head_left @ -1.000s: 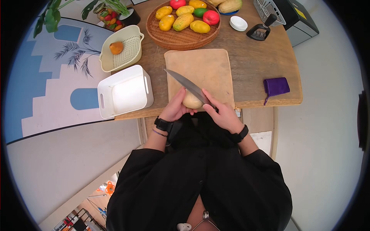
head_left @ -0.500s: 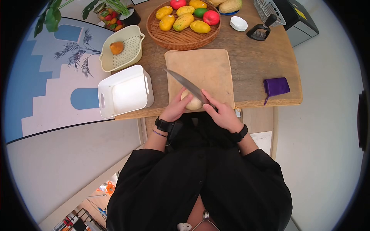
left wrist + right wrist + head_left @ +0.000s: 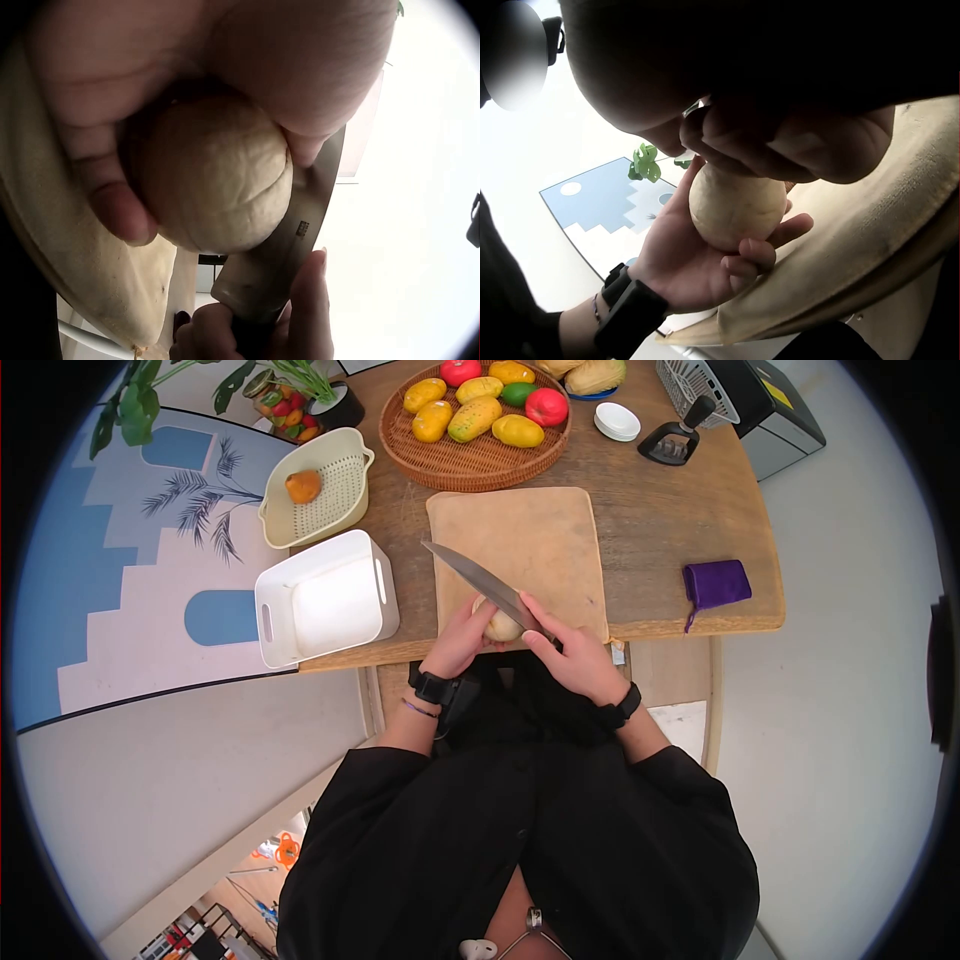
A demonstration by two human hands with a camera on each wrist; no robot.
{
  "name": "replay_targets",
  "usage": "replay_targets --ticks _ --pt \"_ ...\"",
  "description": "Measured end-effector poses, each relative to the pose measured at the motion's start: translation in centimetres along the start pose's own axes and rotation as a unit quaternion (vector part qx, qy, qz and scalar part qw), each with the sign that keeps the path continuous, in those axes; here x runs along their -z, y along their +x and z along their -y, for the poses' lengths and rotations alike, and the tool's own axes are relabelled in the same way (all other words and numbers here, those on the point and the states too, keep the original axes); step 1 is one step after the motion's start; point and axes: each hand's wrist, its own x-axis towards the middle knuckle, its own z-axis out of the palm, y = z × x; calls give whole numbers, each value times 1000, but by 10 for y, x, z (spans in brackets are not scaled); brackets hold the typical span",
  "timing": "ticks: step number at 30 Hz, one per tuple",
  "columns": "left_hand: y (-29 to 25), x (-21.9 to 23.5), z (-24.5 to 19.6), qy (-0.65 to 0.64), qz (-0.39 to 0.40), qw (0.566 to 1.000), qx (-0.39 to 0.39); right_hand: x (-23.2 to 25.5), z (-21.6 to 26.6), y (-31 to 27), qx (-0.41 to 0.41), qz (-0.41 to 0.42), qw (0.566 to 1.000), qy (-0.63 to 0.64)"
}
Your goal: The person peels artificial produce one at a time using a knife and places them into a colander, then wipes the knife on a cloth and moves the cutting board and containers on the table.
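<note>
A pale, round, wrinkled item (image 3: 501,626) is gripped by the left hand (image 3: 462,641) over the near edge of the cutting board (image 3: 520,530). In the left wrist view, a crease or cut line runs into the round item (image 3: 217,180) beside the knife blade (image 3: 281,240). The right hand (image 3: 575,657) grips the knife (image 3: 478,575) by its handle, a finger lying along the blade, whose tip points to the far left. Seen from the right wrist, the left hand (image 3: 694,259) cups the round item (image 3: 737,206) from below.
A white bin (image 3: 335,600) and a cream colander (image 3: 340,485) holding an orange-brown item stand left of the board. Behind it is a wicker tray (image 3: 475,475) of fruit. To the right lie a purple pouch (image 3: 717,585), white dishes (image 3: 617,422) and a black-handled tool (image 3: 672,445).
The left hand has shifted its hold on the round item, its thumb moving across the top and the item turning. The knife has moved slightly left with the right hand.
</note>
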Motion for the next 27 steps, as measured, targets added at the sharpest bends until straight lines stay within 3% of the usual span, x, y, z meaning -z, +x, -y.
replay_targets --ticks 3,7,9,13,15,19,23,25,27 --pt "-5 7 -8 12 19 998 66 1 -1 0 -40 27 999 -21" --pt "-17 2 -26 60 37 994 89 0 -1 -2 -50 27 998 -18" --pt "-21 -8 -26 125 27 992 -1 -1 -3 -2 -38 11 999 -9" --pt "-12 -5 -15 127 4 989 -76 2 -2 -1 -40 18 999 -18" --pt "-14 -2 -17 12 -1 999 47 0 -3 -1 -36 16 999 -11" --pt "-17 0 -25 31 6 996 85 0 -3 -1 -41 22 999 -3" --pt "-17 5 -21 85 54 995 23 -3 -6 -1 -12 0 1000 10" --pt "-17 3 -18 97 75 992 -3 -1 -5 0 -47 7 999 27" --pt "-12 -2 -8 30 -7 999 -42 -1 -1 2 -39 13 999 19"
